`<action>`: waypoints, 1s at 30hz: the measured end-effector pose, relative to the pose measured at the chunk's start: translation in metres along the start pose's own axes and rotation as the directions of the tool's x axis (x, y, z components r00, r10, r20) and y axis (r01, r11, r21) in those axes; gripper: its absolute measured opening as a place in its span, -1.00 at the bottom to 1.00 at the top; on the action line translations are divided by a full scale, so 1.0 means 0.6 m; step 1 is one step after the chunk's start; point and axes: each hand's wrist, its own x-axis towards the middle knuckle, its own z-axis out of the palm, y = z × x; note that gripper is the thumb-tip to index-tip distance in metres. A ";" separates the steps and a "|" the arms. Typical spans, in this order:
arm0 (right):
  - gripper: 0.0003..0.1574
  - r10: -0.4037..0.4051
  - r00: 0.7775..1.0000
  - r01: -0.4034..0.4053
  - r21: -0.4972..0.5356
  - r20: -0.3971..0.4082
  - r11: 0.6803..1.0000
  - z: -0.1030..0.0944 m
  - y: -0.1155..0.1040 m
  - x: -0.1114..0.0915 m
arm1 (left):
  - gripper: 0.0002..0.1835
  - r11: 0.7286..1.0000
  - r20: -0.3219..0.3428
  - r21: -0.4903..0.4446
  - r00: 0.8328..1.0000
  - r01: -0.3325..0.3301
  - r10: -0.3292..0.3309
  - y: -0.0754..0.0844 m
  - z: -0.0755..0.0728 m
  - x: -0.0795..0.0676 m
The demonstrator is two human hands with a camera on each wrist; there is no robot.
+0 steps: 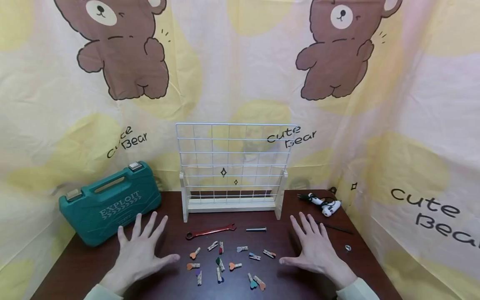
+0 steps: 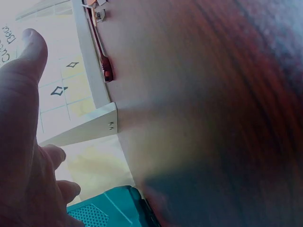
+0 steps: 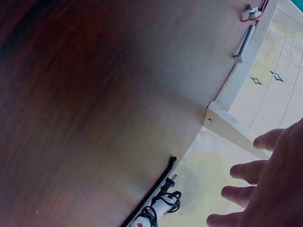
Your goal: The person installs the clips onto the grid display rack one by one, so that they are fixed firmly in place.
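Both hands are held with fingers spread and nothing in them. My left hand is over the left part of the dark table, near the teal tool case. Over the right part, my right hand is near a thin black rod. Several small clothespins with coloured ends, such as an orange-heart clothespin, lie scattered between the hands. Behind them are a red wrench and a metal bolt. In the left wrist view, the wrench lies beyond the thumb.
A white wire grid stands upright in a pale wooden base at the back. To its right lies a white tool with a wound black cord. A small metal piece sits near the right edge. Bear-print cloth hangs behind.
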 end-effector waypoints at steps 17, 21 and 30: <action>0.38 -0.070 0.998 0.070 0.115 -0.007 0.991 -0.019 -0.013 0.014 | 0.35 0.997 -0.003 -0.064 0.999 0.052 -0.052 0.002 -0.007 0.002; -0.15 -0.178 0.983 0.164 0.250 0.034 0.954 -0.023 -0.025 0.026 | 0.15 0.979 -0.077 -0.192 0.993 0.076 -0.092 0.002 -0.013 0.014; -0.69 -0.371 0.901 0.214 0.512 0.226 0.832 -0.004 -0.034 0.064 | -0.46 0.811 -0.114 -0.560 0.954 0.171 -0.279 0.022 0.008 0.077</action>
